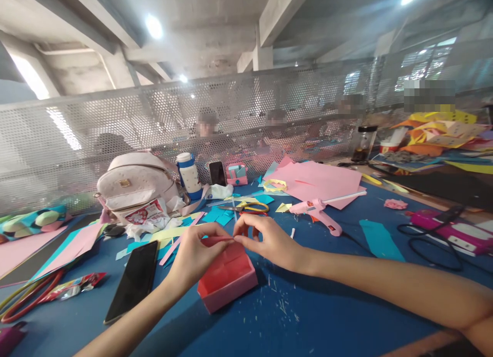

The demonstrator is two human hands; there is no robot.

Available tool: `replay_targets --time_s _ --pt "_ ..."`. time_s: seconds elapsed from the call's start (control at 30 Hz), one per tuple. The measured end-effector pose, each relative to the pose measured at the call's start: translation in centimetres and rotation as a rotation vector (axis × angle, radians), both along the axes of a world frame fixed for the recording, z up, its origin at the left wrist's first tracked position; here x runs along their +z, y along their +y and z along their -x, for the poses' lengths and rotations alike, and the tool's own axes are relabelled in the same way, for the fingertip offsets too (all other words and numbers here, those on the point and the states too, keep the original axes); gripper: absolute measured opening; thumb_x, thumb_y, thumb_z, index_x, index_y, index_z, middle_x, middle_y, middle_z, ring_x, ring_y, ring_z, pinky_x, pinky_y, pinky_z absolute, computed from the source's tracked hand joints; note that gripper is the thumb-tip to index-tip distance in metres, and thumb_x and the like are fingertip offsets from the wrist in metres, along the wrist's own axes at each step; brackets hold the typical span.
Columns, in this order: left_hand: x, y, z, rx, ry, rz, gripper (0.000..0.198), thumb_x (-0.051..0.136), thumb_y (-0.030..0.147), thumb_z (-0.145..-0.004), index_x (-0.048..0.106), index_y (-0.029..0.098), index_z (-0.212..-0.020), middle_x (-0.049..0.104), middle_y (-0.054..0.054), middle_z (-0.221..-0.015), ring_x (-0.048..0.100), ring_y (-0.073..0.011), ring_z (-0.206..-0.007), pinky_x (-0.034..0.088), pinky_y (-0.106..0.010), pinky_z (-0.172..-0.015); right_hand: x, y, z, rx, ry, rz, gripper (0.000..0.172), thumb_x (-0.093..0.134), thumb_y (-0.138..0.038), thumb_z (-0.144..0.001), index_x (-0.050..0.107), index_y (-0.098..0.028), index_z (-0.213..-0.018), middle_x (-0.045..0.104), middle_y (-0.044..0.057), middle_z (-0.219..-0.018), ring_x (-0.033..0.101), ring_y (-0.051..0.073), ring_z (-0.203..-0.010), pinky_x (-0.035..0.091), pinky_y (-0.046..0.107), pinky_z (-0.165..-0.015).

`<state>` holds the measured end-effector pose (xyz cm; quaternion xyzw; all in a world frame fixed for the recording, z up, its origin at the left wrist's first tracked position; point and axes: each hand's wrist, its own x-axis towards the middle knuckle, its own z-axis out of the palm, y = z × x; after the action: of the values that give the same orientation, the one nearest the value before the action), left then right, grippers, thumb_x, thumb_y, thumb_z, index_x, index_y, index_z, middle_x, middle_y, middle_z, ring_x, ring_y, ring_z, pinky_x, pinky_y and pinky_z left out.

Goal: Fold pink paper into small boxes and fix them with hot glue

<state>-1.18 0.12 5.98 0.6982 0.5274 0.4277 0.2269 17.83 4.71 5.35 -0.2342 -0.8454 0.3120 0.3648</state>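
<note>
A small open box of pink paper with a redder inside sits on the blue table in front of me. At its far side a folded pink paper edge stands up; whether it is part of the box or a separate piece I cannot tell. My left hand pinches that edge between thumb and fingers. Fingertips of my right hand are closed on the right end of the same edge, close to the left thumb. Beyond the right hand lies a pink glue gun, and yellow-handled scissors lie behind both hands.
A black phone lies left of the box. Behind it stand a pale backpack and a white-and-blue bottle. Pink sheets and blue scraps cover the back. A magenta power strip with black cable lies right.
</note>
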Motion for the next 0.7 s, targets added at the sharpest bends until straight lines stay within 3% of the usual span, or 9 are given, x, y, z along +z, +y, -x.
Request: replay_targets --time_s 0.27,0.4,0.7 --pt "0.3 -0.4 -0.1 -0.012 -0.026 -0.028 0.016 0.064 0.028 -0.082 0.075 0.020 -0.074 0.073 0.000 -0.073 0.065 -0.0159 -0.072 0.045 -0.021 -0.065 0.1 0.5 -0.3 -0.035 -0.011 -0.094 0.005 0.061 -0.022 -0.089 0.060 -0.019 -0.084 0.063 -0.002 -0.082 0.055 0.010 -0.073 0.040 0.023 -0.063" --pt "0.1 -0.5 0.0 0.002 0.023 -0.069 0.027 0.056 0.032 -0.087 0.078 0.018 -0.079 0.074 -0.002 -0.074 0.064 -0.0170 -0.071 0.044 -0.023 -0.063 0.0 0.6 -0.1 -0.004 -0.019 -0.028 0.008 0.061 -0.021 -0.088 0.059 -0.018 -0.081 0.062 -0.002 -0.077 0.054 0.010 -0.069 0.039 0.023 -0.062" --pt "0.0 0.0 0.1 0.082 -0.009 -0.094 0.027 0.059 0.033 -0.084 0.077 0.018 -0.071 0.075 -0.003 -0.071 0.067 -0.0197 -0.071 0.047 -0.024 -0.063 0.5 1.2 -0.3 0.070 -0.039 0.103 0.012 0.061 -0.025 -0.088 0.061 -0.017 -0.080 0.063 -0.001 -0.077 0.057 0.012 -0.073 0.038 0.023 -0.060"
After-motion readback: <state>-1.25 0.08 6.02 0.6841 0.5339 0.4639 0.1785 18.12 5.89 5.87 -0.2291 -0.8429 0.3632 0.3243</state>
